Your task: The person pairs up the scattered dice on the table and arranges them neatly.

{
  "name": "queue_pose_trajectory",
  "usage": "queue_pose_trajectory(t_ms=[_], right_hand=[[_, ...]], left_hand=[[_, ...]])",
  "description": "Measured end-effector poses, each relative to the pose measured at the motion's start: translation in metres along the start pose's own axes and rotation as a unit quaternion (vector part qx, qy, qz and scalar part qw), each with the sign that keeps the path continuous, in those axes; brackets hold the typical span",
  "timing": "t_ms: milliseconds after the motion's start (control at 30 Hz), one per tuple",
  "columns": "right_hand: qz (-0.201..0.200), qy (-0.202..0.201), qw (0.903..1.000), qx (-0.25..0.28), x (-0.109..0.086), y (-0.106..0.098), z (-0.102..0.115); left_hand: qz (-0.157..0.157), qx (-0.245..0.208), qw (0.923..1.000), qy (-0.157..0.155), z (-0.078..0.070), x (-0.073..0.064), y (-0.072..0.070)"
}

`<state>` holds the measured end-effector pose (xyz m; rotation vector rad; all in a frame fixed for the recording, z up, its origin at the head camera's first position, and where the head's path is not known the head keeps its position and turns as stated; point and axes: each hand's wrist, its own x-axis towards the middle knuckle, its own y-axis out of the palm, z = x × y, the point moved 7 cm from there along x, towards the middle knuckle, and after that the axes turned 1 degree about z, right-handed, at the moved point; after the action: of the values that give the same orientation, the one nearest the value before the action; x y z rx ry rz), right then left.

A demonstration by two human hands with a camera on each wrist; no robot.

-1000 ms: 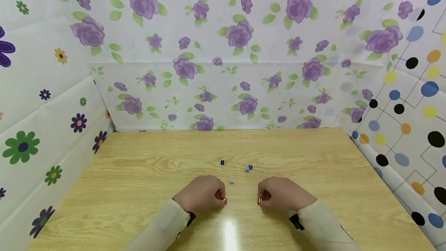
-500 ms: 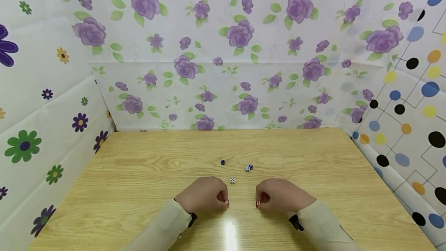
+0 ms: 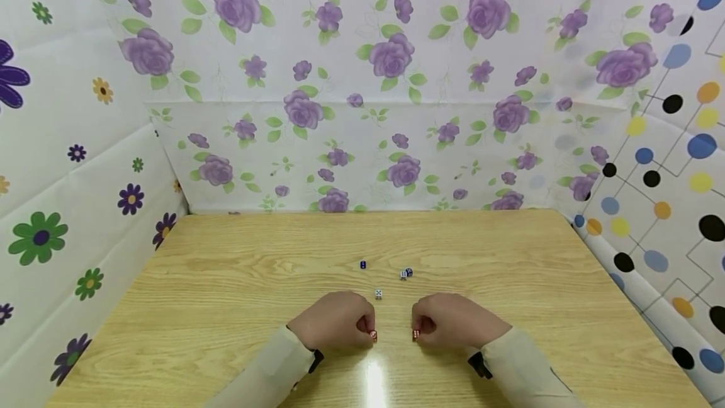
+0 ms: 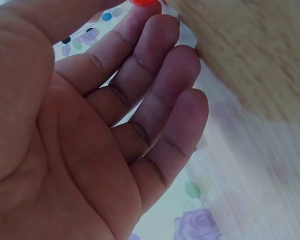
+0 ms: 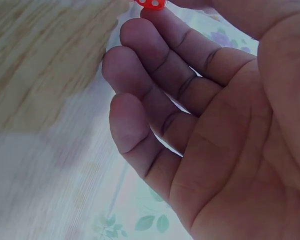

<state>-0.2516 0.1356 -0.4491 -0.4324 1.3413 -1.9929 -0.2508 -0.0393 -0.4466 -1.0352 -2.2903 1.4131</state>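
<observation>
Flowered sheet (image 3: 391, 58) hangs behind wood-grain counter (image 3: 226, 282). Left hand (image 3: 334, 321): fingers (image 3: 370, 315) pinching red die (image 3: 374, 336). Right hand (image 3: 457, 321): same grip on second red die (image 3: 416, 335), gap between dice (whether either touches counter, can't tell). Past hands, white die (image 3: 378, 294); farther back, lone blue die (image 3: 363, 264), another white die (image 3: 403, 275) beside second blue die (image 3: 410, 272).

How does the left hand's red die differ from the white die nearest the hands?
The red die has pale pips; the white die has dark ones. The left hand pinches the red die, while the white die sits untouched on the table. Both are small pipped cubes.
</observation>
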Motion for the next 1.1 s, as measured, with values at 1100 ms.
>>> queue_pose_trajectory(t_ms=[1100], right_hand=[[0.009,-0.015,0.9998,0.012,0.000,0.004,0.007]], left_hand=[[-0.003,0.011,0.9998,0.014,-0.008,0.000,0.001]])
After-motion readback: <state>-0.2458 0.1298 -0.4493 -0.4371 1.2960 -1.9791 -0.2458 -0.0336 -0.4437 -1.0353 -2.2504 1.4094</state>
